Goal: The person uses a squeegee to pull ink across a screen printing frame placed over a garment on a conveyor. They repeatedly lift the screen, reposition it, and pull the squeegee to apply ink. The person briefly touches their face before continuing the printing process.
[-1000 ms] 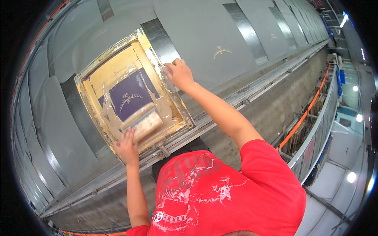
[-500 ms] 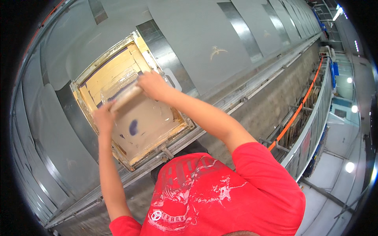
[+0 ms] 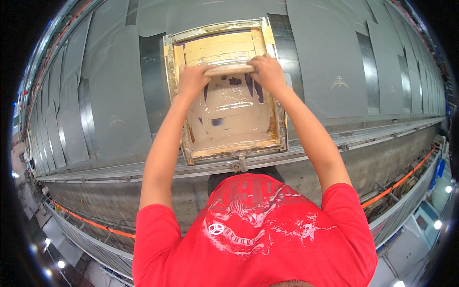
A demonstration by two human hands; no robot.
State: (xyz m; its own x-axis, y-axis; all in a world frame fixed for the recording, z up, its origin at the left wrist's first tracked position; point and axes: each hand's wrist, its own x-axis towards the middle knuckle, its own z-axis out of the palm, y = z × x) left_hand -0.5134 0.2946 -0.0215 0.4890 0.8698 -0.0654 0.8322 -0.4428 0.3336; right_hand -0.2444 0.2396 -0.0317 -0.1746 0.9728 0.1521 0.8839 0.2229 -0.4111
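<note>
A framed printing screen (image 3: 174,62) lies on the long table, with worn, stained edges and yellow tape inside. Across its far part stretches a squeegee (image 3: 230,70) with a pale wooden handle. My left hand (image 3: 192,80) is closed around the handle's left end, and my right hand (image 3: 267,72) grips the right end. Wet, pale beige ink (image 3: 227,99) coats the mesh on my side of the squeegee, glossy in places. Dark purple patches show through it. The squeegee's blade is hidden under the handle.
Grey sheets (image 3: 325,62) lie in rows along the table, some with a small pale print. Bare metallic strips (image 3: 152,71) show between them. A metal rail (image 3: 373,138) runs along the near edge. An orange hose or cable (image 3: 95,224) follows the structure behind me.
My view has turned, so the screen now appears nearly straight ahead. Both hands still hold the squeegee, which now sits nearer the screen's far end, with more beige ink exposed on my side.
</note>
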